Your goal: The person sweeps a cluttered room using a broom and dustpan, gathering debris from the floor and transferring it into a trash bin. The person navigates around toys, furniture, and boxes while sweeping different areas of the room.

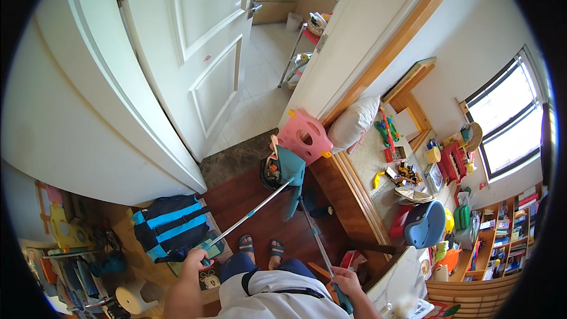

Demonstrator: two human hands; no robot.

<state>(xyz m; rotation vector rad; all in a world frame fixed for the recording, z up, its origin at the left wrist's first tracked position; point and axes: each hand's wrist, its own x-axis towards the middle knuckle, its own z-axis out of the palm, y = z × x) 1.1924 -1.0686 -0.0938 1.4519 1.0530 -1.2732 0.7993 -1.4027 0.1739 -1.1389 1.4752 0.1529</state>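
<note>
My left hand grips the upper end of a long-handled dustpan's metal pole. The teal dustpan is up against a dark waste bin, its pan partly over the opening. Rubbish shows inside the bin. In my right hand is the teal grip of a broom, its pole slanting forward to the floor. The teal broom head is beside the dustpan and looks blurred. I cannot tell whether its bristles touch the floor.
A pink plastic panel stands behind the bin. The white door opens onto a tiled kitchen. To the left lies a black-and-blue bag; a raised platform with toys and a pillow is at right. Dark shoes sit by it.
</note>
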